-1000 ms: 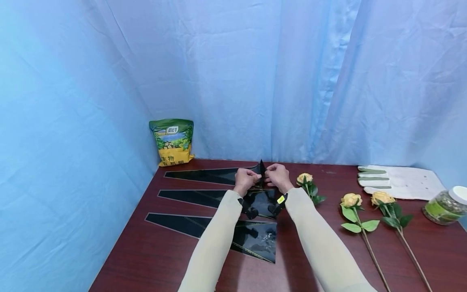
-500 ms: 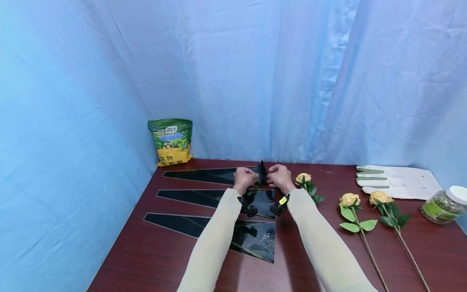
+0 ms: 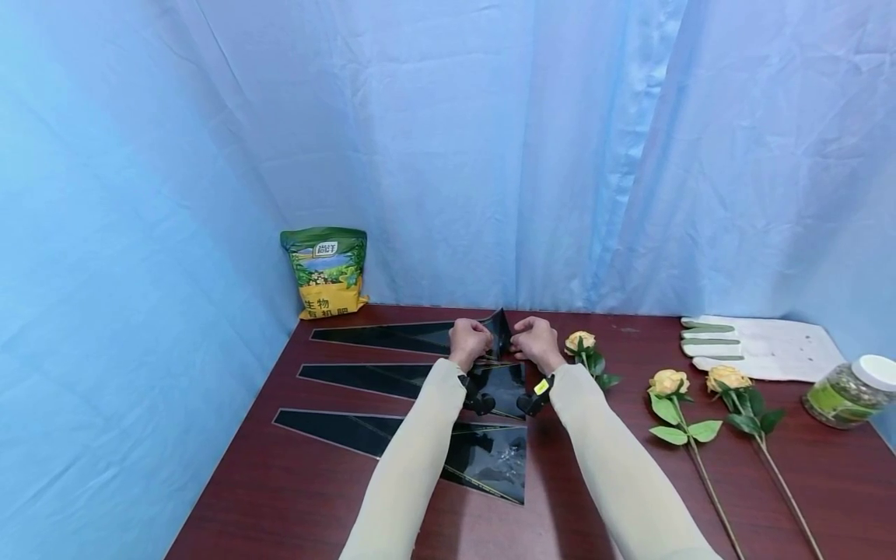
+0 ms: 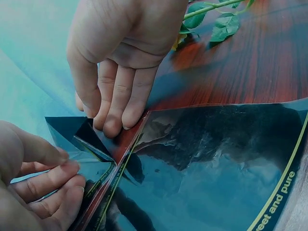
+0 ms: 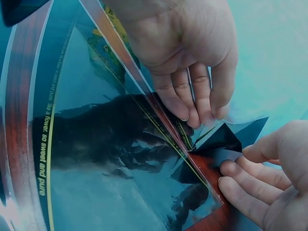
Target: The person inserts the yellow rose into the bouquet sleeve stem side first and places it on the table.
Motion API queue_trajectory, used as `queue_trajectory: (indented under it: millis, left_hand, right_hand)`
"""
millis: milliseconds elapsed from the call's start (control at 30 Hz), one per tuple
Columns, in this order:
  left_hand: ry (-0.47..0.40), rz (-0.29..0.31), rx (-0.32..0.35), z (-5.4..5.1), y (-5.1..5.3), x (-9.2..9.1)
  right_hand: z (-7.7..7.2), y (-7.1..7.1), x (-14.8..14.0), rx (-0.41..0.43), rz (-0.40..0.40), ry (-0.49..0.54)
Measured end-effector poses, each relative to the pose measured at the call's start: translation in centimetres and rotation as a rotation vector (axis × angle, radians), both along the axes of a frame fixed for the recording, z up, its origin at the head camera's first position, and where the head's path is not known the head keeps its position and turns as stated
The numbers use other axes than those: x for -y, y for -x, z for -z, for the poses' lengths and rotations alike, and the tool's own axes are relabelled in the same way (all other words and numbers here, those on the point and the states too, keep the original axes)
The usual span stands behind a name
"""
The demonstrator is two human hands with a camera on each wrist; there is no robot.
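Observation:
Three tapered black film flower sleeves lie on the table, narrow ends to the left. My left hand (image 3: 469,342) pinches the film near the wide mouth of the farthest flower sleeve (image 3: 392,336). Opposite it, my right hand (image 3: 535,342) has its thumb and fingertips at a raised corner of that mouth and appears to pinch it. In the left wrist view a dark flap (image 4: 91,139) of the sleeve stands folded up between both hands. The right wrist view shows the same folded flap (image 5: 219,142), with the middle flower sleeve (image 5: 86,144) printed in yellow in front.
The nearest flower sleeve (image 3: 490,463) lies below my forearms. To the right are three yellow roses (image 3: 668,382) on stems, a white glove (image 3: 777,350) and a jar (image 3: 847,397) with a white lid. A fertilizer bag (image 3: 325,272) stands back left, before blue curtains.
The raised flap at the sleeve's mouth has widened and leans a little more to the right between my hands. Both hands stay nearly in place; the whole view shifts slightly.

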State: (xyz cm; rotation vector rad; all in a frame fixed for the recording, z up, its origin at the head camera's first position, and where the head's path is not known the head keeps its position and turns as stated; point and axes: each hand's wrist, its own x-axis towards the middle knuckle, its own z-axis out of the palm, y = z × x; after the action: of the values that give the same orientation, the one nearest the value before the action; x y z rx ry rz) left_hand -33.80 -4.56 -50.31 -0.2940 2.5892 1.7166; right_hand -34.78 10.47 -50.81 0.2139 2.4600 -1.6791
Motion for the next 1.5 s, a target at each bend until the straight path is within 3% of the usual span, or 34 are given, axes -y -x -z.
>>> queue_trajectory:
  millis: [433,967,1500]
  left_hand:
    - [0.037,0.007,0.013,-0.3,-0.09,-0.27]
    - [-0.094,-0.017,0.053,0.36,0.47,0.28]
    - [-0.071,-0.014,0.047,0.29,0.36,0.26]
  right_hand:
    - [0.05,-0.34,0.08,-0.013,-0.002,-0.018]
    - [0.66,-0.05,-0.09,-0.027,0.018,-0.025]
    - [-0.3,-0.08,0.36,-0.016,-0.016,-0.02]
